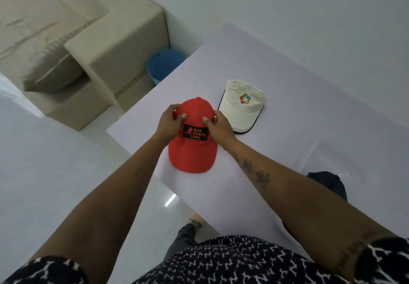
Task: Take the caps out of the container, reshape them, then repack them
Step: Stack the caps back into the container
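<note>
A red cap (192, 153) with a black "Back Packing Gear" patch sits on the white table (287, 111), its brim toward me. My left hand (169, 124) grips the left side of its crown, thumb on the front panel. On the right side, my right hand (218, 126) holds the crown the same way. A cream cap (241, 108) with a coloured logo and a dark-edged brim lies just right of the red one. A dark cap (332, 183) is partly hidden behind my right forearm at the table's near right. A blue container (162, 66) stands on the floor beyond the table's left edge.
A beige sofa (88, 62) with a cushion fills the upper left, close to the blue container. The table's left edge runs diagonally just left of the red cap. A glossy white floor lies to the left and below.
</note>
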{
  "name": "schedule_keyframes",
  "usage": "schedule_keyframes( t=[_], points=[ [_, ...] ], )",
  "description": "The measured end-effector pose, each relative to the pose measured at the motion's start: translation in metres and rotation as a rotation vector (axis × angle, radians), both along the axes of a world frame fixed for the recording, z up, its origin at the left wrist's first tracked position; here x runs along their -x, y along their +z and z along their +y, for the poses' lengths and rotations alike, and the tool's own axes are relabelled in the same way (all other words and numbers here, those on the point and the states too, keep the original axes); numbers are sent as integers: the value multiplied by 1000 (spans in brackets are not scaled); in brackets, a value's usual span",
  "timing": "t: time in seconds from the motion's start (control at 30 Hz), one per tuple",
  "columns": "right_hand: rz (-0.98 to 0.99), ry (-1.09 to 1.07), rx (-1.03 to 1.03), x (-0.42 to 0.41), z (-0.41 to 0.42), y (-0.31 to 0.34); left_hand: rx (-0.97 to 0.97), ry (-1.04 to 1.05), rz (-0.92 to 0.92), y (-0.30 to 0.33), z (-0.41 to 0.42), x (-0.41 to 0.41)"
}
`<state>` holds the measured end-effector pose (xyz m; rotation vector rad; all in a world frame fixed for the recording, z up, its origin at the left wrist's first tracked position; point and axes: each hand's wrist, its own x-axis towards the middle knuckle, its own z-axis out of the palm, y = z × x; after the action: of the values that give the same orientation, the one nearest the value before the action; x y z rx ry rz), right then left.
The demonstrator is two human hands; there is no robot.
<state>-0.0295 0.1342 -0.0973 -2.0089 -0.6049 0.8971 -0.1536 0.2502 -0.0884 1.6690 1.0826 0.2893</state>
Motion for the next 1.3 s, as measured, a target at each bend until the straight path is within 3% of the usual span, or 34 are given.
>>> schedule_keyframes(
  t=[0.4, 0.63, 0.87, 1.3],
  points=[
    [10, -68, -74, -3, -13, -3, 37, 120, -35, 6, -1, -2],
    [68, -154, -235, -27, -48, 37, 98, 54, -163, 52, -24, -26],
    [13, -303, -426, -64, -124, 106, 99, -168, -324, 113, -78, -94],
    [-109, -624, -384, -103, -344, 155, 211, -613, -392, 147, -266, -196]
  ],
)
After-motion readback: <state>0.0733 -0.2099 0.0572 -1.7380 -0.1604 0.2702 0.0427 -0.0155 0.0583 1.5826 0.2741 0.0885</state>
